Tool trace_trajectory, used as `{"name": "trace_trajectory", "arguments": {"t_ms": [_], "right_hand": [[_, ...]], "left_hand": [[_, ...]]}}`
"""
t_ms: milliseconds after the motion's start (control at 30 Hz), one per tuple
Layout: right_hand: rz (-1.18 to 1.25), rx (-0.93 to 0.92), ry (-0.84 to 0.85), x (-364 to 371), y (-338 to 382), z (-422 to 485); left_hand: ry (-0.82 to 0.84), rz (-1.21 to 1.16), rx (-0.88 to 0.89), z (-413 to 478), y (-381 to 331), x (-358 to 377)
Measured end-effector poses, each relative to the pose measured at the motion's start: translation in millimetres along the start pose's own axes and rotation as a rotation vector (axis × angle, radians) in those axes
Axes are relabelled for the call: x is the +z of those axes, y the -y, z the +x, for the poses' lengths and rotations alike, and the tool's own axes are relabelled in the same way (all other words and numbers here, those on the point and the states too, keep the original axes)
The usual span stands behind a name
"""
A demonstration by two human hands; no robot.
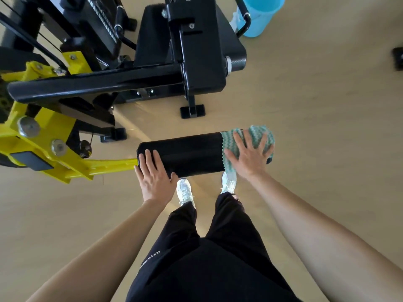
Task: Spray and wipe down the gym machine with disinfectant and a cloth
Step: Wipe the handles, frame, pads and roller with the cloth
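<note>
A black roller pad lies crosswise in front of me on a yellow lever arm of the gym machine. My left hand rests on the pad's left end, fingers straight over the top and thumb along the near side. A green-and-white zigzag cloth is draped over the pad's right end. My right hand presses flat on the cloth with its fingers spread.
The machine's black frame and seat stand ahead, with yellow brackets at the left. A light blue bucket sits on the floor at the back right. My legs and white shoes are under the pad. Tan floor lies to the right.
</note>
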State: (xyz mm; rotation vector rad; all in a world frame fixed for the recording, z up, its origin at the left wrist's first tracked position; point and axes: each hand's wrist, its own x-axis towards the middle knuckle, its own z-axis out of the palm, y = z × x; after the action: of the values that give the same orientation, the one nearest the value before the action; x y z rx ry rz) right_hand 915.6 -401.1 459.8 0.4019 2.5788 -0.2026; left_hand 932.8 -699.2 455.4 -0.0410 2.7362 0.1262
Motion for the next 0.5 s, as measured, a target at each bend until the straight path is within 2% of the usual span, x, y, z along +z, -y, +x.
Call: {"name": "trace_trajectory", "arguments": {"t_ms": [133, 300, 367, 500], "right_hand": [[0.119, 0.125, -0.029, -4.1, -31.8, 5.6], [0.134, 0.221, -0.067, -3.6, -12.7, 0.8], [0.126, 0.131, -0.094, 1.9, 3.4, -10.9], [0.158, -0.200, -0.098, 19.2, 52.1, -45.1]], "left_hand": [[-0.008, 0.017, 0.038, 1.2, 9.0, -6.2], [-0.009, 0.017, 0.074, 4.3, 19.2, -10.9], [-0.008, 0.014, 0.085, 6.1, 22.0, -13.3], [0.009, 0.010, 0.074, 6.0, 24.1, -18.4]]}}
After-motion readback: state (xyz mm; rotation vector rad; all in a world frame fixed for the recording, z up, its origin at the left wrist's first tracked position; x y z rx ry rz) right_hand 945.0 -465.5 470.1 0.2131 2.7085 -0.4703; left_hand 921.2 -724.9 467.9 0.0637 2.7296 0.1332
